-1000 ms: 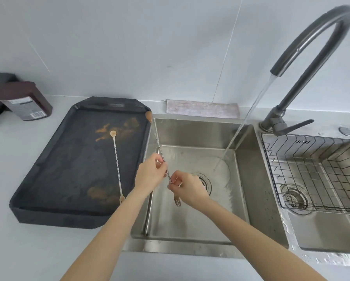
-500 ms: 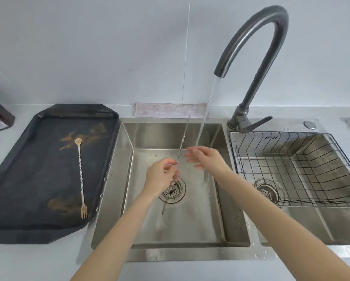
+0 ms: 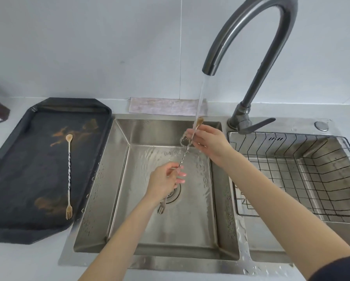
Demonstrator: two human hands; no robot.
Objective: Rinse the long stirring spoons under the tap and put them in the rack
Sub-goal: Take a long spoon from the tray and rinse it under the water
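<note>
Now both hands — left (image 3: 164, 181), right (image 3: 207, 141) — grip stirring spoon (image 3: 185, 154), bowl under tap (image 3: 249, 37) stream

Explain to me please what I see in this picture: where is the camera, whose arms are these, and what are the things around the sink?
There is no machine here. A person wears a wide-angle camera on the head, so you look down along their own two bare arms.

The left hand and the right hand hold one long stirring spoon with a twisted shaft, slanted over the left sink basin. Its bowl end is up under the water running from the tap; its small fork end hangs low by the drain.

To the left, a dark tray with brown stains holds a second stirring spoon, not yet rinsed. To the right, a wire rack sits in the other basin; I see no spoons in it. A folded cloth lies behind the sink.
</note>
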